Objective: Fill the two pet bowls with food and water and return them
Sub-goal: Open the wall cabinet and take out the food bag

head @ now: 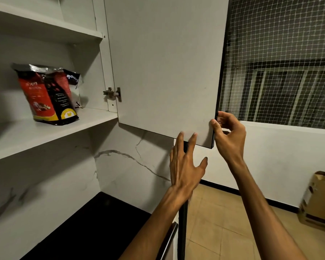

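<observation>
At centre frame, open cabinet door point(163, 68), inner face toward cam. Right hand point(228, 136) grips door's lower free corner: thumb on inner face, fingers curled round edge, tips hidden behind it. Left hand point(185, 164) slack, grasping nothing; straight fingertips touch door's bottom edge. Food bag point(47, 93), red/black, stands upright on middle shelf point(51, 134), top folded; print too blurred to read. Hinge point(113, 93) at door's left. Black counter point(94, 224) below. Netted window point(281, 61) at right. Cardboard box point(319, 199) cut off by frame edge. Pet bowls not visible.
</observation>
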`<control>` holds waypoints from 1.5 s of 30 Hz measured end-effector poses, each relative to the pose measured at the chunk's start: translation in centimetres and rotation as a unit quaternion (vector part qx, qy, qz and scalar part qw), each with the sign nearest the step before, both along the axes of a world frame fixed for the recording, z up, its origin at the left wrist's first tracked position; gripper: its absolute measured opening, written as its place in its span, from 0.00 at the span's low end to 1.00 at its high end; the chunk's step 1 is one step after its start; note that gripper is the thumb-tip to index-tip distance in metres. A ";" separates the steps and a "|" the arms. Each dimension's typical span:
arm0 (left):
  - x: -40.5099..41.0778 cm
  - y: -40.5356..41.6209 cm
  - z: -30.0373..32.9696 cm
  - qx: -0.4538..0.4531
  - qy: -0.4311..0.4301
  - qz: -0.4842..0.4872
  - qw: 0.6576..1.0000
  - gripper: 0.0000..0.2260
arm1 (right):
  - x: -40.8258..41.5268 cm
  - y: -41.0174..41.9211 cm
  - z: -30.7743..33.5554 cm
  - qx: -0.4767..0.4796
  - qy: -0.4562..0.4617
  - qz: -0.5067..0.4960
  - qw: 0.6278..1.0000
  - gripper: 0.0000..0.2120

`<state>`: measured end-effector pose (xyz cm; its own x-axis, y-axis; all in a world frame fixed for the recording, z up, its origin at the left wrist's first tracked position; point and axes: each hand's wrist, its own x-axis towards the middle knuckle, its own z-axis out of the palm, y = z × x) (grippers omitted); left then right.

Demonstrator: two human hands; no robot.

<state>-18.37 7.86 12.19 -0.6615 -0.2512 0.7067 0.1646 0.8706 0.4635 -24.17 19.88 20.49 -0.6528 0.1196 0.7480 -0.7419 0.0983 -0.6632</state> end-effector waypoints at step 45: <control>-7.2 -3.4 -1.0 -0.173 -0.071 0.039 0.982 0.37 | -6.5 -0.2 -0.1 0.006 0.000 -0.099 0.995 0.16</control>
